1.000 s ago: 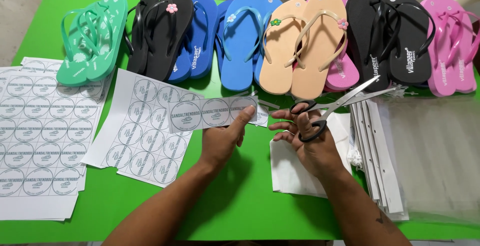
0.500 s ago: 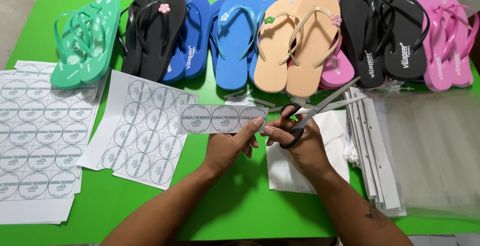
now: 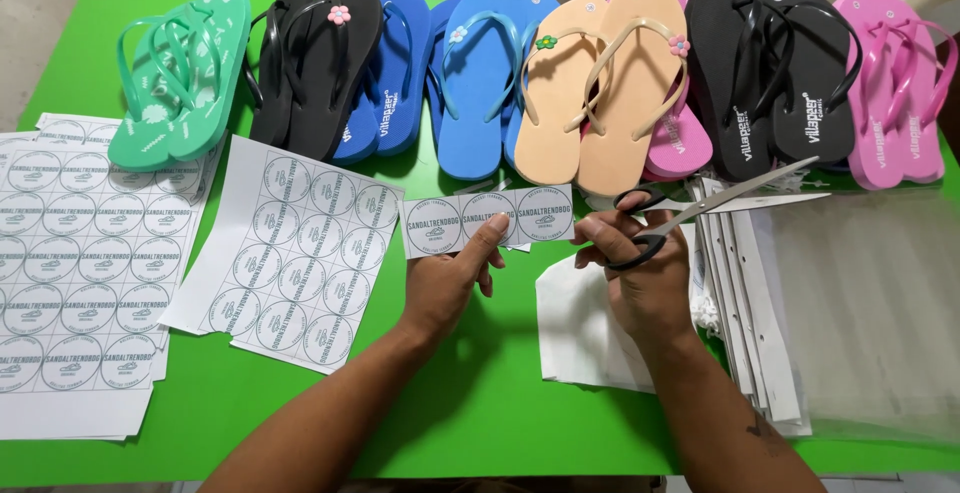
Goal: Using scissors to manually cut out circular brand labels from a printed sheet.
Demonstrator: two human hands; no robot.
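My left hand (image 3: 452, 278) pinches a short paper strip (image 3: 470, 221) printed with three round labels, held flat above the green table (image 3: 480, 403). My right hand (image 3: 640, 278) grips black-handled scissors (image 3: 700, 208), whose open blades point up and to the right, away from the strip. The right fingertips touch the strip's right end. Both hands hover near the middle of the table, in front of a row of flip-flops.
Pairs of flip-flops line the far edge: green (image 3: 180, 73), black (image 3: 315, 58), blue (image 3: 480, 73), tan (image 3: 595, 83), black (image 3: 775, 68), pink (image 3: 890, 83). Sheets of round labels lie at the left (image 3: 75, 263) and centre-left (image 3: 285, 253). White card strips (image 3: 745, 283) and clear bags (image 3: 880, 303) lie at right.
The view has shifted slightly. Both hands have moved a little lower and closer together, and the scissors now point away from the strip, which looks shorter.
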